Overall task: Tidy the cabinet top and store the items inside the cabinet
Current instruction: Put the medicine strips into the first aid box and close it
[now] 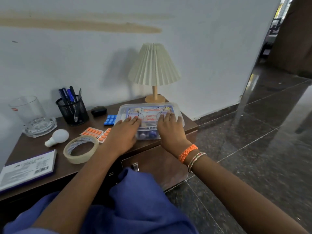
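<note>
A clear plastic first-aid box lies flat near the right end of the brown cabinet's tabletop, just in front of the wooden base of a small lamp that stands at the back right corner. The left hand rests on the left part of the box lid with its fingers laid straight and flat, curled round nothing. The right hand rests on the right part of the lid in the same way, fingers stretched forward, with an orange woven band and thin bangles on its wrist.

Just beside the box on its left lie a blue blister strip and two orange blister strips; the left hand covers part of one of them. A small black case sits behind these, next to a black mesh pen holder filled with pens. At the back left corner a clear glass jug stands by a glass ashtray. A white bulb lies on its side in front of the ashtray, a roll of tape lies near the front edge, and a white-and-purple flat box sits at the front left corner.
</note>
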